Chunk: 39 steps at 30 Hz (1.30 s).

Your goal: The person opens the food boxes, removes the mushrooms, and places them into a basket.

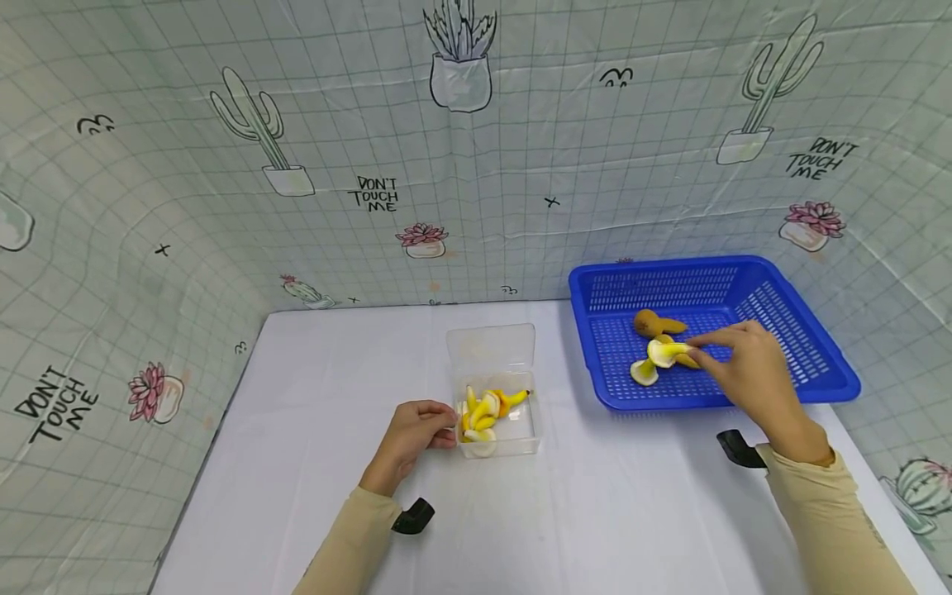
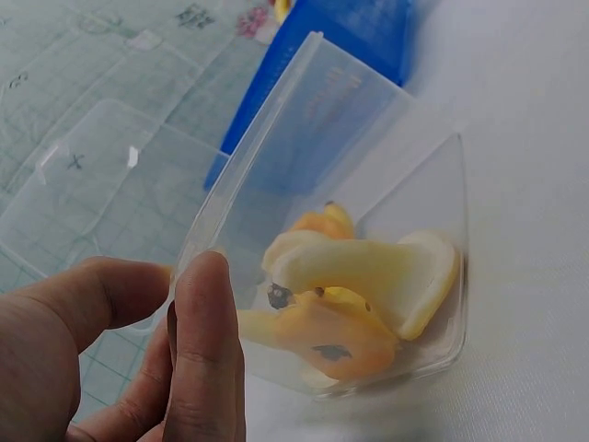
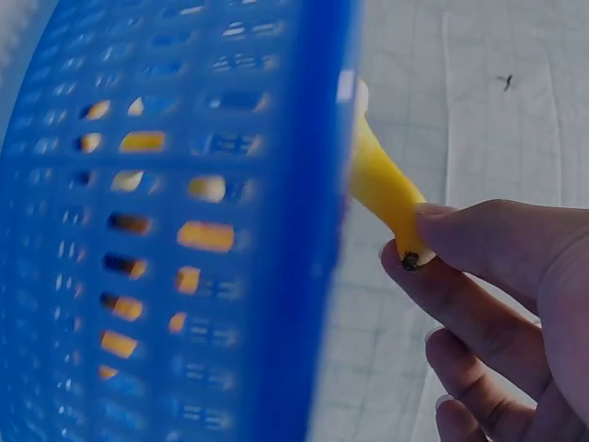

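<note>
My left hand (image 1: 416,431) pinches the left wall of a clear plastic box (image 1: 524,446), thumb on one side and fingers on the other. Several yellow, banana-like pieces (image 2: 340,336) with pale flared ends and dark tips lie in the box, mostly towards its left side. Over the blue basket (image 1: 617,402), my right hand (image 1: 751,368) holds another yellow banana-like piece (image 3: 386,184) by its dark-tipped narrow end, between thumb and index finger. Its flared white end points left. Below it in the basket lie more yellow pieces (image 1: 644,373) and a brown, round-headed piece (image 1: 649,323).
The box's hinged lid (image 1: 491,345) stands folded back on the far side. White cloth covers the table (image 1: 335,372). A patterned curtain (image 1: 506,165) rises behind the table and along its sides. The basket stands at the back right, its walls higher than the pieces inside.
</note>
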Available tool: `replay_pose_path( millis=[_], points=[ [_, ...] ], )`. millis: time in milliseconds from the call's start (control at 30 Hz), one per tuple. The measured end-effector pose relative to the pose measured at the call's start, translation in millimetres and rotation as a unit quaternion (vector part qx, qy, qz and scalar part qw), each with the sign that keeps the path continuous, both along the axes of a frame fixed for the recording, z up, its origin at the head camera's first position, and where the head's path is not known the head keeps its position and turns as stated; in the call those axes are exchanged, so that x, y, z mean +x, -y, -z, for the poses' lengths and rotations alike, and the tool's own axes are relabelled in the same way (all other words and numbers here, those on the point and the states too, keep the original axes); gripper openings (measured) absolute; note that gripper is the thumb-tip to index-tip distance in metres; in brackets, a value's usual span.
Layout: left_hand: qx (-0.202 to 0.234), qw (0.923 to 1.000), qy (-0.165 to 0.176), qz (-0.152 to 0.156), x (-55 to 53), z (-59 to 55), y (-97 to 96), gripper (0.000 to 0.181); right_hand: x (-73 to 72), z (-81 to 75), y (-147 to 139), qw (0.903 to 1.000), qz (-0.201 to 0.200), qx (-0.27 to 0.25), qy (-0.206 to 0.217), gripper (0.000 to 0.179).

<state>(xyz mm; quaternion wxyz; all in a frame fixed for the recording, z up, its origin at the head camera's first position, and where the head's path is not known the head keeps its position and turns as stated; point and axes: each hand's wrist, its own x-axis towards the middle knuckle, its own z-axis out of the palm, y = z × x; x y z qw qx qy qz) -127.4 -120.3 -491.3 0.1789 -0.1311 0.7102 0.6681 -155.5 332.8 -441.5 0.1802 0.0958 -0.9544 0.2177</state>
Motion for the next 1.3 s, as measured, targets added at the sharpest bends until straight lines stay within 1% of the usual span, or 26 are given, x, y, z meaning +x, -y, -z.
replay_pose_path(
  millis=[400,500,600,733,933,1133,1300],
  points=[
    [0.0,1.0,0.001,-0.001,0.6,0.1,0.9,0.018,-4.8,10.6,-17,0.998,-0.002,0.008,0.063,0.015],
    [0.001,1.0,-0.001,0.0,0.5,0.6,1.7,0.018,-5.0,11.0,-16,0.9973,-0.004,0.008,0.073,0.016],
    [0.003,1.0,-0.002,0.001,0.5,1.6,2.6,0.018,-2.7,9.1,-11,0.9972,-0.005,0.004,0.074,0.02],
    [0.004,1.0,-0.002,0.001,0.3,1.9,3.2,0.018,2.8,0.7,7,0.9981,-0.019,-0.003,0.059,0.024],
    [0.001,1.0,-0.003,-0.003,-0.9,2.4,1.6,0.018,7.9,-11.7,44,0.9975,-0.069,-0.016,0.004,0.025],
    [0.003,1.0,-0.003,0.0,-1.3,2.4,1.1,0.018,10.7,-13.4,79,0.9902,-0.135,-0.007,-0.036,0.03],
    [0.003,1.0,-0.003,0.005,-0.9,2.2,1.2,0.019,11.0,-9.0,103,0.9818,-0.181,-0.001,-0.059,0.032]
  ],
)
